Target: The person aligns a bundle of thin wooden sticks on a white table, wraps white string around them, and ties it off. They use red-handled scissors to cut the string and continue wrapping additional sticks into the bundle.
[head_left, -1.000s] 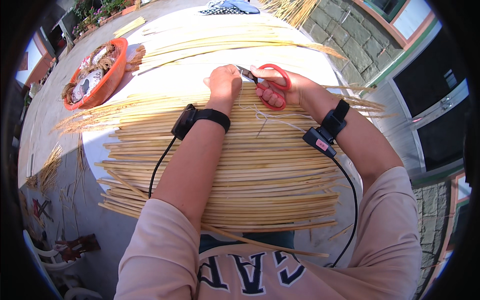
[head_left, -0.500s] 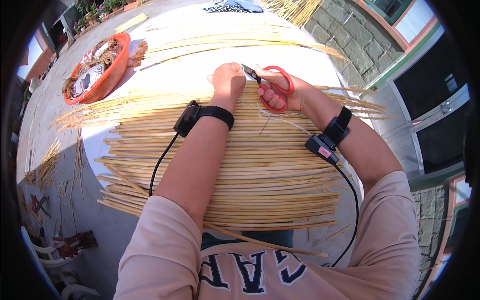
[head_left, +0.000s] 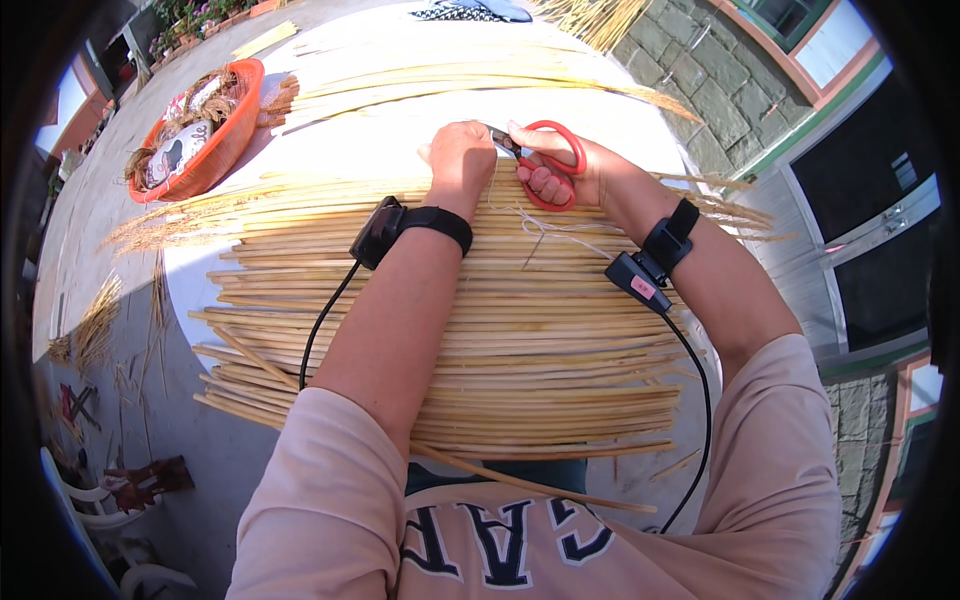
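Note:
A mat of pale yellow stalks (head_left: 560,350), laid side by side, lies on a white table (head_left: 340,130) before me. At the mat's far edge my left hand (head_left: 462,155) is a closed fist, with white string (head_left: 565,235) running down from it onto the stalks. What else the fist may hold is hidden. My right hand (head_left: 562,178) grips red-handled scissors (head_left: 579,148), their dark blades pointing left and touching or nearly touching the left fist. A thin dark sliver (head_left: 532,252) lies beside the loose string.
An orange basin (head_left: 235,140) with bundles and a printed bag stands at the far left. Loose stalks (head_left: 430,90) lie farther back on the table. More straw (head_left: 95,320) is on the floor at left, near a white chair (head_left: 90,510). Black cables (head_left: 325,320) run from both wrist straps.
Both hands have shifted very slightly. The scissors have turned a little and their handles look closer together. The loose string has moved slightly on the stalks.

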A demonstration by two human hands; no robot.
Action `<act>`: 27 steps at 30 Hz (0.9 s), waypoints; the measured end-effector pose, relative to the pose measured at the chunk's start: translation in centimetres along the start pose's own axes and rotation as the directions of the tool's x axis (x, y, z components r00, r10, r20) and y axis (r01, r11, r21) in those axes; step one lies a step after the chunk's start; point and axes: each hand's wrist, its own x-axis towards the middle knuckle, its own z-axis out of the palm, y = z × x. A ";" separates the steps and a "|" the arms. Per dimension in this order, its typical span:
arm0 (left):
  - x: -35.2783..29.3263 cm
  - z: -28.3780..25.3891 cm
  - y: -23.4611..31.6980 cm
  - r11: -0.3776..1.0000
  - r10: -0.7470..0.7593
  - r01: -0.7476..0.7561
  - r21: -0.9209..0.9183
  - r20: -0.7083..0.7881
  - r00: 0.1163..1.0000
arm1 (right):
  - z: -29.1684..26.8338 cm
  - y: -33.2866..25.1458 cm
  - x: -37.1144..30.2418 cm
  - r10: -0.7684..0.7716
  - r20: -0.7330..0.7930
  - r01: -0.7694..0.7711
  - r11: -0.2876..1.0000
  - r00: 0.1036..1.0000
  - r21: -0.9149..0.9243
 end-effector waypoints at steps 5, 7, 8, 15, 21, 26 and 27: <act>0.2 0.1 -0.2 1.000 -0.010 0.011 -0.013 0.034 0.999 | 0.1 0.9 -1.5 -0.063 -0.067 0.057 0.994 0.996 -0.094; 0.3 0.1 -0.3 1.000 -0.005 0.005 -0.003 0.029 1.000 | 0.8 1.1 -1.8 -0.068 -0.069 0.065 0.997 0.995 -0.045; 0.3 0.2 -0.3 1.000 0.005 -0.006 0.005 0.028 1.000 | 1.2 1.0 -1.7 -0.076 -0.056 0.076 0.997 0.995 -0.002; 0.1 0.1 0.2 0.999 -0.003 0.002 0.050 0.009 1.000 | 1.3 -0.1 -0.8 -0.009 -0.160 0.011 1.000 0.987 0.010; -0.1 -0.3 0.4 0.998 -0.057 0.057 -0.001 0.053 0.997 | -1.2 -3.1 -6.9 -0.327 -0.188 0.347 0.934 0.926 0.082; 0.1 -0.7 0.7 0.989 -0.123 0.130 -0.069 0.102 0.987 | -4.1 -3.9 -8.3 -0.478 -0.353 0.130 0.721 0.804 -0.681; 0.1 -0.8 0.7 0.981 -0.141 0.150 -0.124 0.075 0.987 | -4.7 -3.8 -7.7 -0.502 -0.450 -0.072 0.605 0.738 -0.793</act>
